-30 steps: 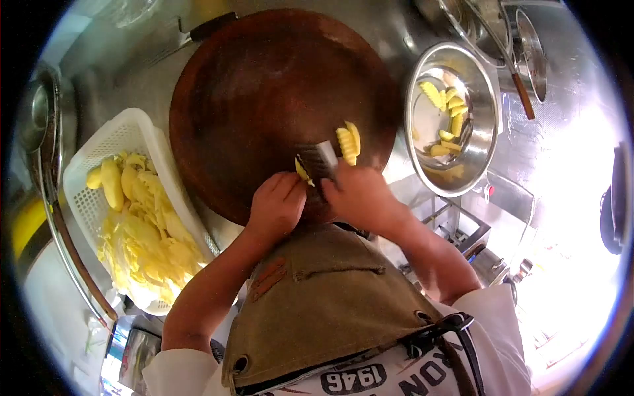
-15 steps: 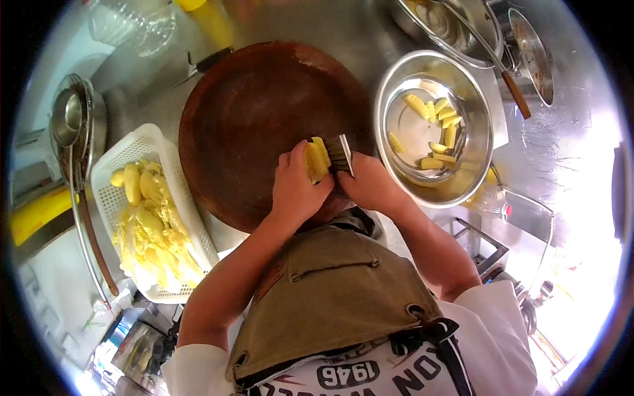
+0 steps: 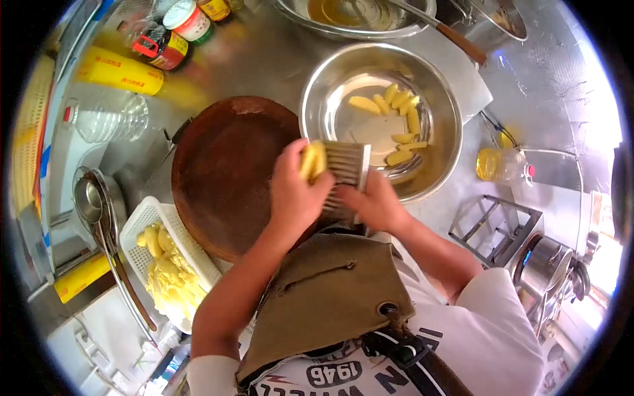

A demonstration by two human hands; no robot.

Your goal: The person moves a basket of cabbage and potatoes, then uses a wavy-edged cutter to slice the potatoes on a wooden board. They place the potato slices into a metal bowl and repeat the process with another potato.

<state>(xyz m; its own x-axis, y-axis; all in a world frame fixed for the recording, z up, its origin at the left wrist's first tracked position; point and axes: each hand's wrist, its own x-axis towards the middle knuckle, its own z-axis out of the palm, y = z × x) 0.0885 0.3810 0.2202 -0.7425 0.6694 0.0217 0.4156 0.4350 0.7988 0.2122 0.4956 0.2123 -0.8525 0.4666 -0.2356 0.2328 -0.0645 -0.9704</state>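
Note:
My left hand (image 3: 296, 198) is closed around a yellow, peeled potato piece (image 3: 313, 160) above the right side of the round brown chopping board (image 3: 228, 171). Close beside it, my right hand (image 3: 376, 203) grips a ridged metal crinkle cutter (image 3: 350, 164), its corrugated face turned up. Part of that hand is blurred. Just beyond both hands stands a steel bowl (image 3: 317, 79) with several crinkle-cut potato wedges (image 3: 411, 120) in it. On the left, a white plastic basket (image 3: 191, 241) holds whole peeled potatoes (image 3: 153, 241) and a crumpled clear bag.
A knife (image 3: 177, 132) lies by the board's upper left edge. Ladles (image 3: 99, 204) rest at the far left. Bottles, a tub (image 3: 188, 20) and a yellow roll (image 3: 122, 71) are at the back left. An oil bottle (image 3: 502, 165) stands right, near a metal frame (image 3: 495, 231).
My view has turned toward the right, bringing the bowl nearer the middle. The crinkle cutter has tilted so its broad ridged face shows and moved toward the bowl; the potato stays in my left hand.

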